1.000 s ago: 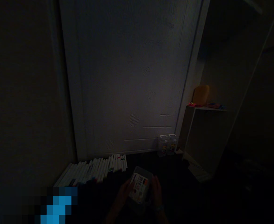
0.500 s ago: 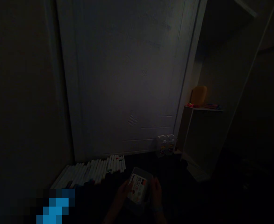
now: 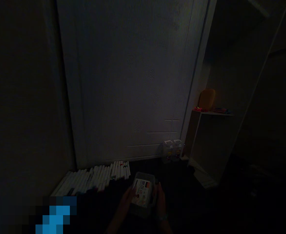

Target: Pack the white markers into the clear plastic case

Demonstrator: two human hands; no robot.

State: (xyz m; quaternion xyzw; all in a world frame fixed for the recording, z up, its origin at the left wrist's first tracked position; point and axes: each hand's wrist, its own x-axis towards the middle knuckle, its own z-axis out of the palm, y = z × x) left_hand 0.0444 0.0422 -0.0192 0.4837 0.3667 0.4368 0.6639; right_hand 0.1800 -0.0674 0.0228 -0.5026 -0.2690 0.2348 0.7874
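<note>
The room is very dark. Low in the middle of the view, both my hands hold a clear plastic box with a white printed label on its top. My left hand grips its left side and my right hand grips its right side, fingers curled along the edges. A row of white marker pens lies side by side on the dark floor just left of the box, in front of a pale closed door.
Two small clear containers stand at the foot of the door on the right. A low white shelf unit with an orange object on top stands at the right. A pixelated blue patch fills the lower left.
The box and both hands have shifted slightly left and up in the view. The camera has drifted a little; the grip is the same.
</note>
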